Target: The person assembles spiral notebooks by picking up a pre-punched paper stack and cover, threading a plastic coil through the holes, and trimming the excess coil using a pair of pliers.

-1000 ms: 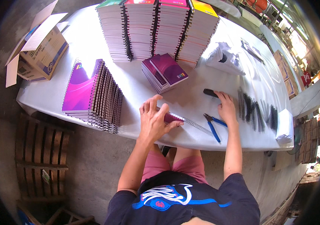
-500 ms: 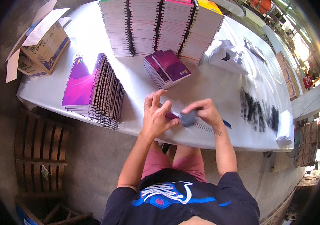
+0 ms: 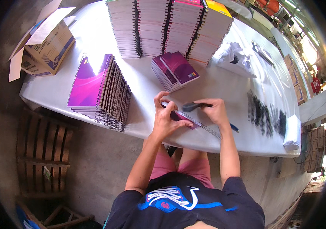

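My left hand (image 3: 166,119) is closed on a small purple notebook (image 3: 176,116), thumb and fingers gripping it above the table's near edge. A spiral binding coil (image 3: 210,132) runs along the notebook's edge, and its loose end sticks out toward my right wrist. My right hand (image 3: 215,110) is closed on a dark tool (image 3: 192,107) with a broad end, held just above the coil; its exact kind cannot be made out. A dark blue pen-like object (image 3: 233,128) lies beside my right wrist.
Bound purple notebooks (image 3: 90,82) are stacked at left, near an open cardboard box (image 3: 50,53). Smaller purple notebooks (image 3: 176,68) lie ahead, before tall stacks of spiral-bound books (image 3: 151,32). Loose black coils (image 3: 262,114) and a white wrapped bundle (image 3: 292,133) are at right.
The dark tool has moved up and away from the notebook's coiled edge, so more of notebook and coil shows. Both hands keep their holds; the view has shifted slightly.
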Action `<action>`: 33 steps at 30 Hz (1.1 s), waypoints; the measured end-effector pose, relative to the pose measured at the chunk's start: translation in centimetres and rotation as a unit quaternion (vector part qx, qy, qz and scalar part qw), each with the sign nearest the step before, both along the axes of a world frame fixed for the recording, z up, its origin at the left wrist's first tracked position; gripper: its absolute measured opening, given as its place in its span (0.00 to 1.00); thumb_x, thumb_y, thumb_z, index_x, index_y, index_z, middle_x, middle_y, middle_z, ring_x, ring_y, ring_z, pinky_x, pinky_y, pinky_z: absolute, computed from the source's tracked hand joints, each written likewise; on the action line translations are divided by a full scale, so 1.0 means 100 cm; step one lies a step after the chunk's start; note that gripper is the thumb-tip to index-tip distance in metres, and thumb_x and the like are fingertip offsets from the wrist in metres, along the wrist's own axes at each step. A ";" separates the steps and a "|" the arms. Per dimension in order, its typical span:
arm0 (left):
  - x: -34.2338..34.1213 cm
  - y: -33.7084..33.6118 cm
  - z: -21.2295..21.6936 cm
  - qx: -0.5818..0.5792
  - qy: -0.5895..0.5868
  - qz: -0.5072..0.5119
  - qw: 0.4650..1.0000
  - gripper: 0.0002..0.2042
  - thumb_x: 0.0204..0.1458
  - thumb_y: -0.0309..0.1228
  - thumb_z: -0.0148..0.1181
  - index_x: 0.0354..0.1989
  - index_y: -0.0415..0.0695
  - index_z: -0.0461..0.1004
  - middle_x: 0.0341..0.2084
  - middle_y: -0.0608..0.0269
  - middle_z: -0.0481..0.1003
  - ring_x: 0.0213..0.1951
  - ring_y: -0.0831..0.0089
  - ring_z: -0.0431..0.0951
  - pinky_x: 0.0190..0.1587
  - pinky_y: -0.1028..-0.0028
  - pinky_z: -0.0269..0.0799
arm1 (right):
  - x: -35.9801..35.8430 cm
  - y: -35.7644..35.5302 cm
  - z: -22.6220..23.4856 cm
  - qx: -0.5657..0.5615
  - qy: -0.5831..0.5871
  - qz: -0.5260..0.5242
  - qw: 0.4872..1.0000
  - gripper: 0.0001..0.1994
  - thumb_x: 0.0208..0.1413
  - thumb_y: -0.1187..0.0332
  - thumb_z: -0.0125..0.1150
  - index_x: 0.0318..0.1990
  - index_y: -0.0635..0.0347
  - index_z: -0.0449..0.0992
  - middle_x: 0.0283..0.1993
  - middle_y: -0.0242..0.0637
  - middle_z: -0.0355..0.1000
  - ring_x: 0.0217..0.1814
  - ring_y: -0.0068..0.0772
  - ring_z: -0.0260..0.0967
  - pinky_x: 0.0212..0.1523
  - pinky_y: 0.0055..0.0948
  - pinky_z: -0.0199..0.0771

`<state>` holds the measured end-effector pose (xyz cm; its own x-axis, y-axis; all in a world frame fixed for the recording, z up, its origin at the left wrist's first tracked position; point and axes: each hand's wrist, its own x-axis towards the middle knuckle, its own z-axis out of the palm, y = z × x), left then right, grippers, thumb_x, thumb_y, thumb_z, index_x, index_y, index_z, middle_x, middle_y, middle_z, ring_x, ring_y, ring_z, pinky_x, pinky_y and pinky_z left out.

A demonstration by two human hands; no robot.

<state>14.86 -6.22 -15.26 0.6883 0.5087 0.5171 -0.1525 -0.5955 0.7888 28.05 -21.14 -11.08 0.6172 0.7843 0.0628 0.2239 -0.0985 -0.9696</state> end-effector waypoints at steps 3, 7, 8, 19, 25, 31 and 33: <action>-0.002 0.002 -0.007 0.004 0.005 -0.007 1.000 0.35 0.13 0.48 0.79 0.29 0.43 0.66 0.50 0.54 0.54 0.47 0.58 0.63 0.46 0.62 0.68 | -0.009 -0.008 0.004 0.159 0.118 0.107 0.974 0.15 0.40 0.83 0.55 0.37 0.64 0.81 0.35 0.40 0.79 0.35 0.26 0.75 0.39 0.23 0.73; 0.001 0.008 -0.013 -0.030 -0.016 -0.013 0.999 0.44 0.11 0.50 0.80 0.38 0.43 0.59 0.48 0.52 0.55 0.46 0.58 0.62 0.45 0.63 0.68 | 0.004 0.005 0.009 -0.079 -0.093 -0.017 0.992 0.13 0.40 0.85 0.52 0.33 0.67 0.81 0.34 0.45 0.78 0.37 0.32 0.76 0.44 0.25 0.74; 0.000 0.007 -0.016 -0.034 -0.022 -0.008 0.999 0.46 0.11 0.50 0.80 0.40 0.43 0.56 0.48 0.52 0.55 0.46 0.58 0.62 0.46 0.63 0.68 | -0.006 0.004 0.007 0.136 0.116 0.059 0.982 0.17 0.39 0.85 0.51 0.36 0.65 0.81 0.34 0.39 0.79 0.34 0.23 0.73 0.40 0.20 0.71; 0.006 0.013 -0.020 -0.061 0.013 -0.068 0.996 0.49 0.12 0.49 0.80 0.39 0.42 0.50 0.41 0.53 0.54 0.52 0.58 0.59 0.49 0.66 0.64 | -0.001 0.029 0.003 -0.056 -0.070 0.017 0.996 0.13 0.41 0.83 0.57 0.35 0.63 0.81 0.30 0.36 0.78 0.32 0.19 0.71 0.37 0.22 0.71; 0.004 0.012 -0.029 -0.083 0.016 -0.092 0.992 0.48 0.14 0.51 0.79 0.40 0.40 0.50 0.41 0.54 0.53 0.51 0.58 0.58 0.50 0.66 0.63 | -0.008 0.043 0.003 -0.106 -0.075 0.011 0.992 0.13 0.40 0.77 0.57 0.36 0.64 0.79 0.28 0.46 0.76 0.30 0.25 0.73 0.35 0.25 0.71; -0.003 0.014 -0.025 -0.215 0.026 -0.119 0.969 0.27 0.41 0.39 0.71 0.39 0.41 0.57 0.40 0.56 0.60 0.40 0.72 0.64 0.42 0.74 0.64 | 0.031 -0.025 0.000 -0.133 -0.329 -0.206 0.912 0.17 0.42 0.75 0.57 0.43 0.55 0.78 0.41 0.47 0.75 0.43 0.47 0.73 0.47 0.34 0.72; -0.009 0.011 -0.019 -0.313 0.031 -0.141 0.939 0.15 0.49 0.34 0.64 0.35 0.42 0.64 0.34 0.64 0.66 0.37 0.77 0.66 0.41 0.78 0.63 | 0.048 -0.074 -0.017 -0.236 -0.374 -0.268 0.856 0.24 0.46 0.71 0.60 0.54 0.51 0.71 0.55 0.50 0.66 0.55 0.50 0.65 0.56 0.38 0.64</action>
<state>13.97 -5.12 -17.12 0.8605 0.4921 0.1318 -0.1766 0.0456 0.9832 32.86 -28.59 -12.80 0.8217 0.4477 0.3526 0.5648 -0.7224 -0.3990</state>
